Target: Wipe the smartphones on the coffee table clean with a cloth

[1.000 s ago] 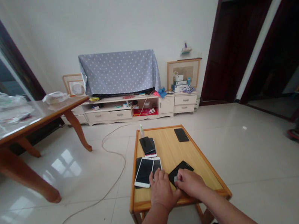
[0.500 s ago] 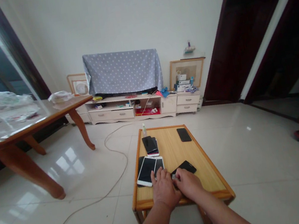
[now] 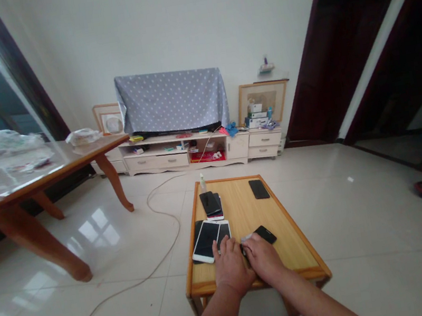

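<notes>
The black rectangular phone [image 3: 266, 234] extends lengthwise far-right beyond the nearer, curled right hand [image 3: 264, 259] (grip indeterminable), the left hand [image 3: 231, 268] lying spread.

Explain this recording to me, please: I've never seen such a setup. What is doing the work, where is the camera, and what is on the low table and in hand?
There is no machine here; the grip is a person's two bare hands. The view comes from a camera on that person's head, looking forward and down.

On the low table, a white phone lies overlapping others at the near left. Behind them a black phone lies on another, near a bottle. A dark phone lies at the far right.

The left hand is beside the white phone. The right hand partly covers another phone; something pale shows by its fingers, too small to name or call held.
</notes>
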`<state>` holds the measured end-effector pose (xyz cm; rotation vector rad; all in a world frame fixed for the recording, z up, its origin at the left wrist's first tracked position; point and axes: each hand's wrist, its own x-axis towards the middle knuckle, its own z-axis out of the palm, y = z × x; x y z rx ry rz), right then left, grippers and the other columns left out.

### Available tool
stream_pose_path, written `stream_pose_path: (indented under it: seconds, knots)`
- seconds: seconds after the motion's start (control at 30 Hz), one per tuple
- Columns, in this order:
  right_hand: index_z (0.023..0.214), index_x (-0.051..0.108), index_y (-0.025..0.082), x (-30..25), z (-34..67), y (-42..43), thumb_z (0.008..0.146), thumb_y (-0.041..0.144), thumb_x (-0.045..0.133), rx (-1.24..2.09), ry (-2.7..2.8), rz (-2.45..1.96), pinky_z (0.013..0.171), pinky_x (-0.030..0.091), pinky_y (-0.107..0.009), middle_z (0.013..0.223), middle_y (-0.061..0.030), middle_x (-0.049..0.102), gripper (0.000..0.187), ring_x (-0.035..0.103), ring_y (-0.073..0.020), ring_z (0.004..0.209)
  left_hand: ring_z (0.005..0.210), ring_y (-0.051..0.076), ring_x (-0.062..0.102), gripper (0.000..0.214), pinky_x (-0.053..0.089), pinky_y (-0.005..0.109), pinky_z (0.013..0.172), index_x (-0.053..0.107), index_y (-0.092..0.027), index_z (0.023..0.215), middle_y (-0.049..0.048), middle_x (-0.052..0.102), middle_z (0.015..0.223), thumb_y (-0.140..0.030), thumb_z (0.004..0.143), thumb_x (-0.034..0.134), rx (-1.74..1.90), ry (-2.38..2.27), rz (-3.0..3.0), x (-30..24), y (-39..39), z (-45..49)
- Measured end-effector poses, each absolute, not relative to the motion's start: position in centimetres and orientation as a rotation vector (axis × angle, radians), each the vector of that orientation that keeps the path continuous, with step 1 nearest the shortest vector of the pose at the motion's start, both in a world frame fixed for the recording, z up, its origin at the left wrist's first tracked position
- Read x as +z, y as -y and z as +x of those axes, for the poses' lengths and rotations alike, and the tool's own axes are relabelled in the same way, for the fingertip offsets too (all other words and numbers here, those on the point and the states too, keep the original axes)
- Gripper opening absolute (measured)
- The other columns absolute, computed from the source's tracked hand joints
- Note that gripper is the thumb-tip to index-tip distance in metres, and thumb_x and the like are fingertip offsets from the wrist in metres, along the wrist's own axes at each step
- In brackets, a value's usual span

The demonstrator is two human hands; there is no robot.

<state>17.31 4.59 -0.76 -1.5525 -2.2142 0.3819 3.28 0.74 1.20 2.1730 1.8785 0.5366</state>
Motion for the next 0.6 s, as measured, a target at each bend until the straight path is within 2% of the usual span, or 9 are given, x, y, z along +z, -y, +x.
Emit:
stream_pose_path:
  seconds: [0.17, 0.37, 0.6]
  knots:
    - [0.090, 0.071, 0.022, 0.0, 18.5, -6.0, 0.098, 0.024, 0.043, 0.307, 2.166, -1.712, 0.079, 0.038, -0.024, 0.095, -0.0055, 0.064, 0.030, 0.059, -0.0159, 0.089, 0.144, 0.033, 0.029, 0.066, -0.003, 0.053, 0.123, 0.061, -0.019, 0.125, 0.0120, 0.055, 0.139, -0.058, 0.072, 0.057, 0.547, -1.906, 2.167, 1.1, -0.8, 3.5]
    - [0.083, 0.069, 0.022, 0.0, 17.0, -5.9, 0.097, 0.029, 0.047, 0.369, 2.226, -1.715, 0.073, 0.037, -0.023, 0.093, -0.0028, 0.064, 0.027, 0.059, -0.0138, 0.083, 0.143, 0.031, 0.032, 0.060, 0.000, 0.052, 0.123, 0.062, -0.021, 0.124, 0.0104, 0.056, 0.139, -0.052, 0.074, 0.057, 0.575, -1.897, 2.172, 0.9, -0.9, 3.5]
    - [0.093, 0.068, 0.020, 1.1, 20.1, -8.7, 0.098, 0.028, 0.044, 0.283, 1.978, -1.992, 0.068, 0.033, -0.026, 0.099, -0.0069, 0.063, 0.025, 0.059, -0.0157, 0.085, 0.143, 0.033, 0.032, 0.065, 0.001, 0.052, 0.123, 0.063, -0.020, 0.123, 0.0107, 0.056, 0.138, -0.059, 0.071, 0.060, 0.574, -1.914, 2.192, 0.8, -0.9, 3.6]
